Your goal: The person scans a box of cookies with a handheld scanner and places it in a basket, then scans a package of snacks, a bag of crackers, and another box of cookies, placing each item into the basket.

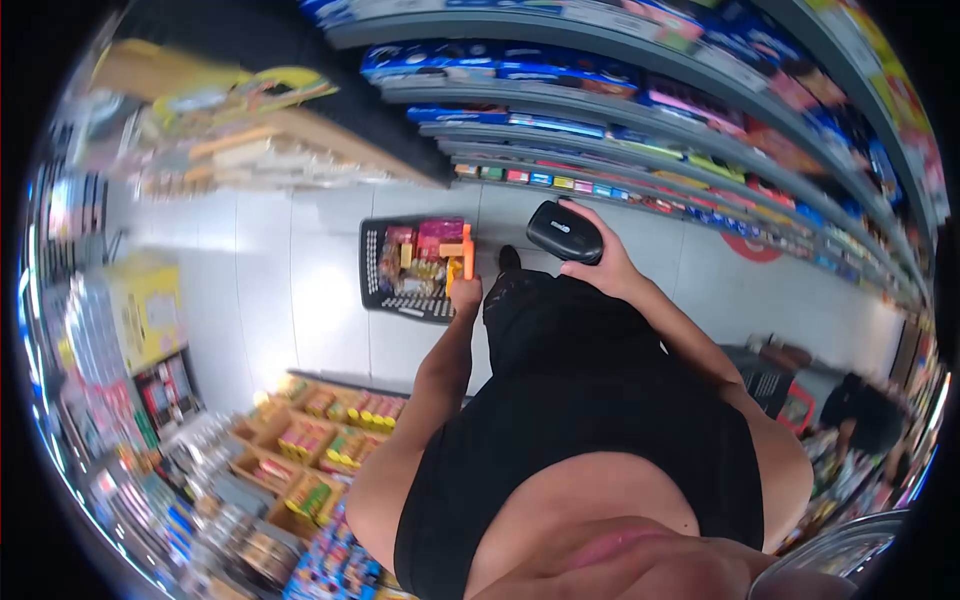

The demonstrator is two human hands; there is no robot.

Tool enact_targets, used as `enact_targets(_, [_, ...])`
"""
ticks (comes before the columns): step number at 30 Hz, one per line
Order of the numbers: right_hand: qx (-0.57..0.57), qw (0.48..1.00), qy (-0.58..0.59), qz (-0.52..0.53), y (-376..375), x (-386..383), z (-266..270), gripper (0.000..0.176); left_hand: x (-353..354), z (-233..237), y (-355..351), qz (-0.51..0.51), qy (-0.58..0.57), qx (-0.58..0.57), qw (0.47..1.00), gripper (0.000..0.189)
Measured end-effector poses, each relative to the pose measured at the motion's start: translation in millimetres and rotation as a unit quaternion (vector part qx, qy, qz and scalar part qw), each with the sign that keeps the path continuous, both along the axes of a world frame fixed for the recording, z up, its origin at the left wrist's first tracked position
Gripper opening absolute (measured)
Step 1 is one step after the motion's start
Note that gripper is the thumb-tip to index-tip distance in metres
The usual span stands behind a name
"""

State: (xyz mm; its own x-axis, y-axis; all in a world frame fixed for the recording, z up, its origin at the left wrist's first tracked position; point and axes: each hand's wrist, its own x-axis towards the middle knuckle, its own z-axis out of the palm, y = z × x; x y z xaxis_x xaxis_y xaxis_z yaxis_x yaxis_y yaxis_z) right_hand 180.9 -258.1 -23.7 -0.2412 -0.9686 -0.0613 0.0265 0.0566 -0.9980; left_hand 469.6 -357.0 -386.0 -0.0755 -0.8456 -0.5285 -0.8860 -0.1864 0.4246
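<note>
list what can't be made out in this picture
Bottom of the basket, head view: covered by packets.
Word on the black case, head view: too small.
Some fingers of the right hand, head view: behind the case.
Print on the yellow box, head view: blurred.

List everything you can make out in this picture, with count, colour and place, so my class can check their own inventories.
Shopping basket: 1, black, left of centre
Basket handle: orange, in the left hand
Groceries: several, mixed colours, in the basket
Case: 1, black, in the right hand
Shelves: several, grey, top and upper right
Packets: many, largely blue, on the shelves
Compartment display: 1, brown, lower left
Yellow box: 1, yellow, far left
Floor marking: 1, red, right
Floor: pale, middle
Shoe: 1, dark, centre
Top: 1, black, on the wearer
Left hand: 1, bare
Right hand: 1, bare
</note>
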Motion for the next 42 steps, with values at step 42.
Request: enact_targets(42, [-0.068, 0.968, -0.086, -0.224, 130.5, -16.8, 7.5, 0.082, 70.2, 1.7, -24.1, -0.024, 0.285, 0.292, 0.912, 0.013])
